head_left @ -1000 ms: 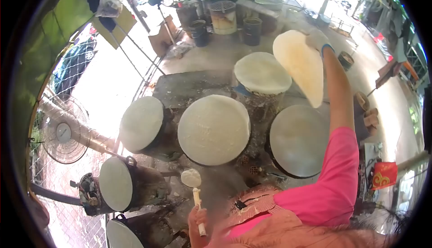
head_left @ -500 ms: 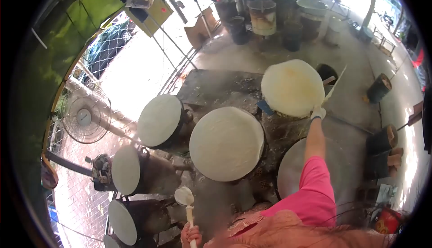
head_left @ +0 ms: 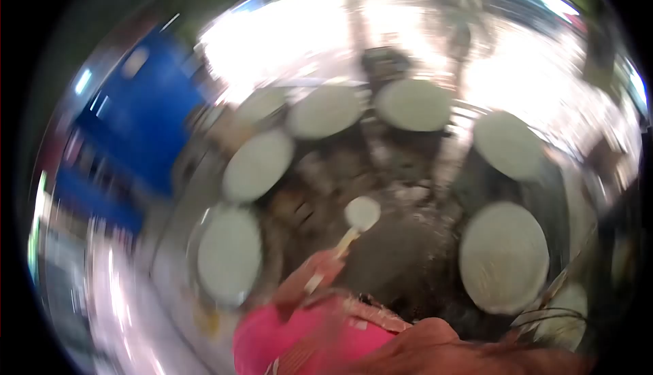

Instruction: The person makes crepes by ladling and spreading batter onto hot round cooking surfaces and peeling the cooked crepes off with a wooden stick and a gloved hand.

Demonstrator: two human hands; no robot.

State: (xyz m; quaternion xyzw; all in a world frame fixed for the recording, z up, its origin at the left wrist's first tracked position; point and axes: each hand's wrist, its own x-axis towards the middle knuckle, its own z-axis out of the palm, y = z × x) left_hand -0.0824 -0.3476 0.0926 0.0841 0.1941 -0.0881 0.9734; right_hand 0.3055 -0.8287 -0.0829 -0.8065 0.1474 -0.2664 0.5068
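Note:
My left hand (head_left: 322, 267) is closed around the pale handle of a ladle (head_left: 362, 214), its round white bowl pointing up and away from me. The ladle is above the dark middle of the work area, apart from the round tops. Near its right side stands a large white round top (head_left: 504, 258), and to its left is another white round top (head_left: 230, 255). My right hand is out of sight. A thin stick (head_left: 559, 280) slants at the lower right; what holds it is hidden.
More white round tops curve along the far side, including one at the back middle (head_left: 413, 106) and one at the right (head_left: 508, 145). A blue panel (head_left: 139, 113) stands at the far left. Motion blur smears the surroundings.
The view has swung toward the left, so the round tops now surround the ladle. My left hand has lifted the ladle forward. My gloved right hand has left the view.

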